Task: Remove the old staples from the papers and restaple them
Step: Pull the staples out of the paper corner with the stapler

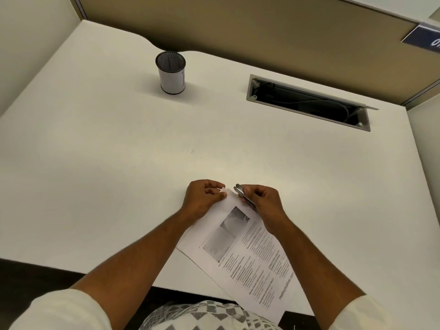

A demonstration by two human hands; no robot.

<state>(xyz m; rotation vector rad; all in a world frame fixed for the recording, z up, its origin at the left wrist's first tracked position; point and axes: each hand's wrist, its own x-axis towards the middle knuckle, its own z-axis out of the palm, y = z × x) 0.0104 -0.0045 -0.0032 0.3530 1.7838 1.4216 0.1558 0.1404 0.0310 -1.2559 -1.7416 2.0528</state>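
A stack of printed papers (250, 253) lies slanted on the white desk (119, 151), its lower end hanging over the front edge. My left hand (204, 197) pinches the stack's far corner between thumb and fingers. My right hand (262, 201) grips a small metal stapler (242, 192), whose tip sits at that same corner just right of my left fingers. The staple itself is too small to make out.
A mesh pen cup (171, 72) with a white label stands at the back centre-left. An open cable slot (309, 102) with wires inside is set into the desk at the back right. Beige partition walls (238, 27) close off the far side.
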